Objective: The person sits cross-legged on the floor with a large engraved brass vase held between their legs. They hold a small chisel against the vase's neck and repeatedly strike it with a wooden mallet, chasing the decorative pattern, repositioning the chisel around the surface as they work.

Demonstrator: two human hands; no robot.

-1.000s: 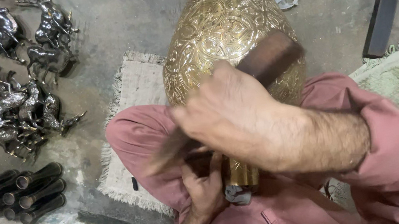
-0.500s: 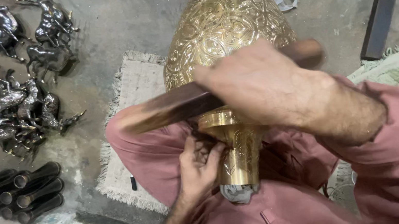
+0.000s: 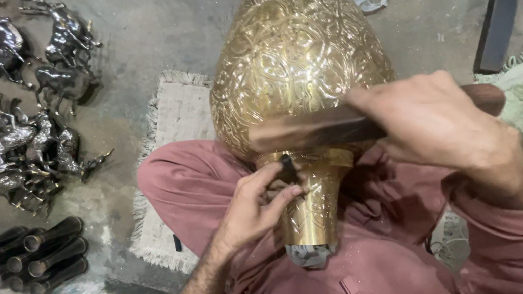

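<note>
I'm pinching the small dark punch (image 3: 289, 165) against the brass vase (image 3: 300, 80) neck on my lap with my left hand (image 3: 256, 206) — right hand (image 3: 431, 119) is clenching the wooden mallet (image 3: 320, 127); I'm keeping the tip steady, striking squarely.

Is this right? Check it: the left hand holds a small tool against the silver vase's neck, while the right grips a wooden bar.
Not quite: the vase is brass-gold, not silver, as the head view shows. The left hand does hold a small tool against its neck, and the right hand grips the wooden bar.

Glossy engraved brass vase (image 3: 297, 60), dark wooden mallet (image 3: 320, 128)
</note>
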